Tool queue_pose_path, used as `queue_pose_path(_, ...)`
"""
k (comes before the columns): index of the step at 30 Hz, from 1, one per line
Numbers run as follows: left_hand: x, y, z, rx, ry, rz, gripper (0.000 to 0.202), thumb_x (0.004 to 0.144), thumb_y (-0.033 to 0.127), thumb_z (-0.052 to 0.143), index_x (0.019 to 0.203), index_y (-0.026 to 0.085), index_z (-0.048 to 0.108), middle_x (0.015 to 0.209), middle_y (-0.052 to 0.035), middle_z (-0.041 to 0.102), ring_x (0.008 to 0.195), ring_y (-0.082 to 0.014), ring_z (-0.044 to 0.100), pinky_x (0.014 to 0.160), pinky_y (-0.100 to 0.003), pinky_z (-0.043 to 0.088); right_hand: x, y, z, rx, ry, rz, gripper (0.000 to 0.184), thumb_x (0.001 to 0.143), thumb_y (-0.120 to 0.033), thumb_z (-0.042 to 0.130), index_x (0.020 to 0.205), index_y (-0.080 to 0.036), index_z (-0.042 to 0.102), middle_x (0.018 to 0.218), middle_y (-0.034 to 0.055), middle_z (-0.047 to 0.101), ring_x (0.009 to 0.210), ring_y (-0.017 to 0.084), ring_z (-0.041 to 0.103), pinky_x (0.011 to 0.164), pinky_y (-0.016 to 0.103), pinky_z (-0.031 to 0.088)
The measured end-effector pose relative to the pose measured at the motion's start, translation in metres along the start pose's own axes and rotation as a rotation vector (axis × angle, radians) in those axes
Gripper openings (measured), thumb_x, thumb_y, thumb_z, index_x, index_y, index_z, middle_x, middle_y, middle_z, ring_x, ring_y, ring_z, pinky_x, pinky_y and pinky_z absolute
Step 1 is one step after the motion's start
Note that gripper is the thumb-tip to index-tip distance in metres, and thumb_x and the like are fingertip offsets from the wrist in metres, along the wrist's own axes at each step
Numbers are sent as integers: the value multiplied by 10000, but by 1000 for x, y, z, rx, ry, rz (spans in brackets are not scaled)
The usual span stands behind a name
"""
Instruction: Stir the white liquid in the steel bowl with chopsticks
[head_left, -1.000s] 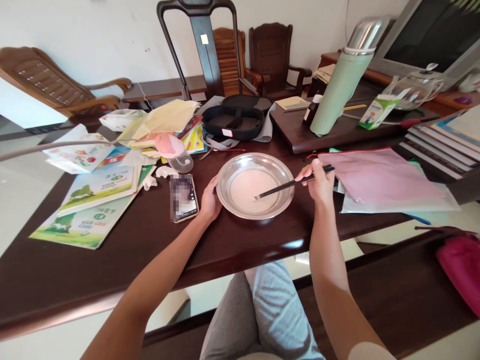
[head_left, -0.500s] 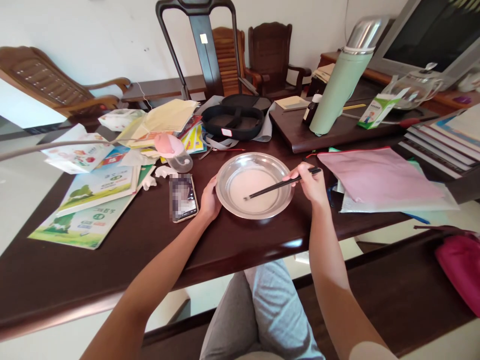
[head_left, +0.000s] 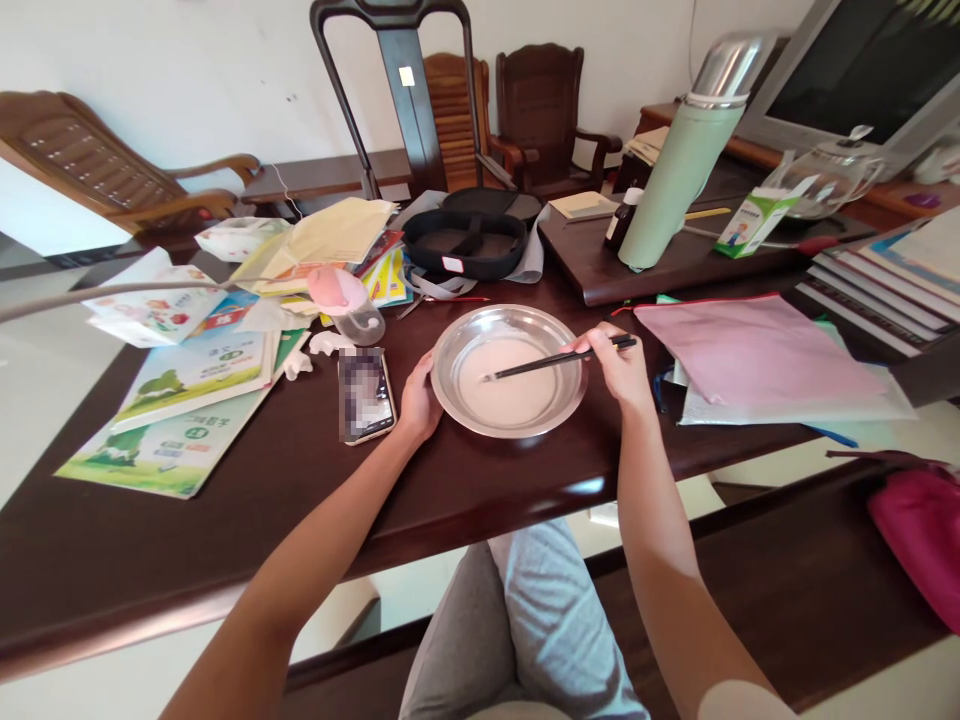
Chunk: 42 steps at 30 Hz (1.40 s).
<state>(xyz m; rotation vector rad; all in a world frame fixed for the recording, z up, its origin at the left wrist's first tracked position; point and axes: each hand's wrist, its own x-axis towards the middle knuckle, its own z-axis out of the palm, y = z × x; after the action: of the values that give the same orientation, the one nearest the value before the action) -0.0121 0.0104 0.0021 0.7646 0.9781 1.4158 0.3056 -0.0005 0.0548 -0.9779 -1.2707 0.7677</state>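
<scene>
A round metal plate (head_left: 457, 340) with a thin white batter in it sits on the dark wooden table (head_left: 225, 500). My left hand (head_left: 418, 402) grips the plate's left rim. My right hand (head_left: 619, 366) is closed on a pair of dark chopsticks (head_left: 547, 362), at the plate's right rim. The chopstick tips lie in the batter near the plate's middle, pointing left.
A phone (head_left: 364, 394) lies just left of my left hand. Books (head_left: 187, 400) and papers cover the table's left. A pink folder (head_left: 757, 352) lies to the right. Behind the plate stand a black case (head_left: 465, 242), a green flask (head_left: 682, 170) and a glass teapot (head_left: 825, 180).
My right hand has drawn left toward the plate, and the chopstick tips have swept left and farther back through the batter. My left hand stays on the rim.
</scene>
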Motion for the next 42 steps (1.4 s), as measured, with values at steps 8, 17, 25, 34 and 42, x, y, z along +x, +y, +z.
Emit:
queue_pose_path(8,1,0,0,-11,4,6,339,828,480,855,1059,233,835,1249,-87,907,1435,-403,759,1232,-518,614,2,6,-6,79,61,3,701,865,-927,852,614,-298,672,537,6,712,629,281,829,712,436,718)
queue_pose_path(17,1,-1,-1,0,-1,5,361,822,493,860,1072,234,836,1206,-79,910,1393,-397,776,1211,-516,619,1,7,-7,56,190,-31,727,899,-941,802,598,-298,646,554,20,744,635,275,835,639,399,693)
queue_pose_path(25,2,-2,-1,-12,-6,17,345,816,488,865,1047,234,832,1216,-82,908,1387,-396,778,1213,-517,617,0,6,-4,8,42,-30,682,879,-897,862,654,-273,702,654,47,817,665,275,849,617,381,686)
queue_pose_path(34,2,-3,-2,-17,-1,15,318,834,467,854,1047,233,834,1214,-83,905,1403,-395,770,1220,-521,616,-1,5,-2,9,-39,17,674,854,-916,866,683,-276,745,622,29,787,646,267,834,585,366,656)
queue_pose_path(42,1,-1,0,-12,1,17,327,833,484,856,1047,237,845,1208,-74,912,1375,-388,784,1203,-510,622,1,3,-6,58,132,-17,723,894,-929,813,601,-295,628,526,15,698,590,261,798,580,380,660)
